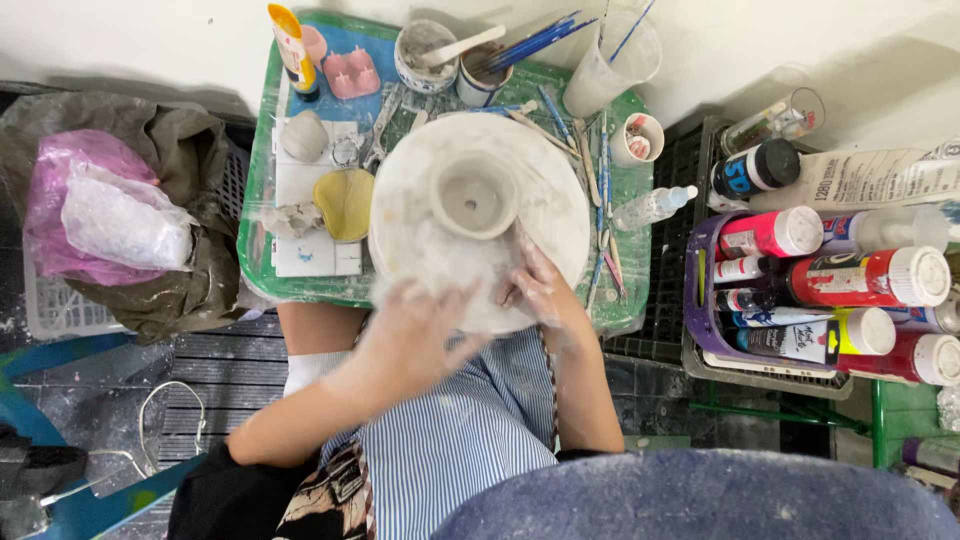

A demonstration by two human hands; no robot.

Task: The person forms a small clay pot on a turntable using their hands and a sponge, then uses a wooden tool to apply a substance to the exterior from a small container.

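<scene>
While both clay-smeared hands, left (415, 325) blurred and right (535, 290), rest open on the turntable (420, 200) rim, the small clay cup (475, 198) seems shaped but unpainted.

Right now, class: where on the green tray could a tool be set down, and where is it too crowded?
The green tray has little bare room: a strip along its right edge below the small spray bottle, and the white tile at front left. The back is crowded with cups and brushes; the turntable, under the left hand and right hand, fills the middle.
</scene>
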